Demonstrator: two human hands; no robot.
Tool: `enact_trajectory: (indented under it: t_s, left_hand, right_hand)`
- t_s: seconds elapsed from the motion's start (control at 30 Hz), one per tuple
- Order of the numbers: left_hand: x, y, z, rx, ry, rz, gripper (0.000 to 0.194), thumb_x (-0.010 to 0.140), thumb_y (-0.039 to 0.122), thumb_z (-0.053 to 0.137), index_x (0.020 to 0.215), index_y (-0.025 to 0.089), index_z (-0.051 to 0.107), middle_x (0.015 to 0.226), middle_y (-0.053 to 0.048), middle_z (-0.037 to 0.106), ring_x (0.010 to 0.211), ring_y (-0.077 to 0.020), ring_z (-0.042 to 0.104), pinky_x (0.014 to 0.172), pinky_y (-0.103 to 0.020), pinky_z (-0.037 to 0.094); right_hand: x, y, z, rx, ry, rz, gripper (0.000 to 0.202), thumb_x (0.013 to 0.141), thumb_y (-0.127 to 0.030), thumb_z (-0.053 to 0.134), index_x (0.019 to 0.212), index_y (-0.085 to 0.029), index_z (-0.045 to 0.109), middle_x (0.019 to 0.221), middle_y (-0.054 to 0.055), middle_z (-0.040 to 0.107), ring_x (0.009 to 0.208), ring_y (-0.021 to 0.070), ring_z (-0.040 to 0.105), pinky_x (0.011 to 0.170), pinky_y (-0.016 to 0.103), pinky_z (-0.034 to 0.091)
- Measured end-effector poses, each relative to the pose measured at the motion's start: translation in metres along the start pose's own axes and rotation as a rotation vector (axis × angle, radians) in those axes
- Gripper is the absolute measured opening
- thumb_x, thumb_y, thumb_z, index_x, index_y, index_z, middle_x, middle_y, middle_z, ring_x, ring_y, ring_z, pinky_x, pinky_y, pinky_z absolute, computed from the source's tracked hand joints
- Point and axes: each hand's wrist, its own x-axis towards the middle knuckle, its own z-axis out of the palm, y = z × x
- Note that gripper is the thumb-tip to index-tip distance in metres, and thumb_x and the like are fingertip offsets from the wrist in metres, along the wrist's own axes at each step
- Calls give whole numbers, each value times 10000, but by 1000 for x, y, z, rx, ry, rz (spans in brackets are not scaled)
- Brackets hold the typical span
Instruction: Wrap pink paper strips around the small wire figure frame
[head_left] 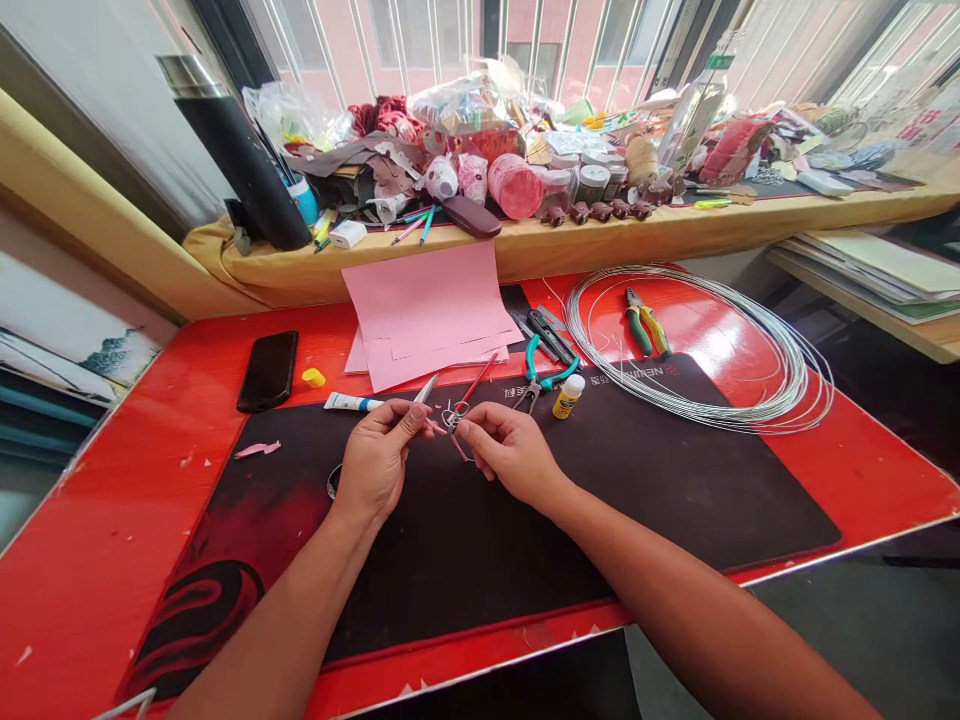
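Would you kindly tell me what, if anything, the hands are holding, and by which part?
The right hand pinches a small looped wire piece by its right side. The left hand pinches a pink piece; by which part is unclear.

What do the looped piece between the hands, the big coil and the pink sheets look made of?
Looped piece: probably thin, shiny metal wire, from its silvery bent strands.
Coil: bare metal wire, it seems, with a bright finish: highlights run along the loops; which metal is unclear.
Pink sheets: likely matte paper or thin card, from their flat lie, straight edges and lack of glare.
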Motion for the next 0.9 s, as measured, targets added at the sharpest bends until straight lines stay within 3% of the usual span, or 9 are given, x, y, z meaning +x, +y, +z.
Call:
enact_trajectory:
  t_s: [0.37,0.53,0.63,0.9]
  left_hand:
    - [0,-2,-1,56,-71,-20,465,701,425,948,1079,184,826,806,-6,687,722,-120,595,744,-256,511]
    - [0,-1,-3,196,-163,-68,444,613,389,990,969,200,805,858,-14,703,789,-154,617,766,-276,538]
    - [0,-1,-3,261,-205,-72,404,633,426,972,917,198,795,925,-46,741,813,-177,636,785,-306,556]
    - [-1,-1,1,348,-190,-56,430,622,539,946,786,190,756,806,-37,720,729,-174,621,742,-321,559]
  right_hand:
    - [1,-1,0,6,10,-7,274,943,-455,661,839,-201,648,579,-56,565,428,89,468,434,220,379]
    - [2,3,-3,13,21,-18,272,947,-450,664,844,-199,648,570,-60,564,412,86,468,430,220,354]
    - [2,5,-4,6,20,-17,273,954,-454,658,872,-194,667,569,-62,564,414,86,471,434,219,354]
    - [2,4,-3,12,13,-19,269,958,-441,654,866,-189,655,571,-63,566,411,81,472,431,214,351]
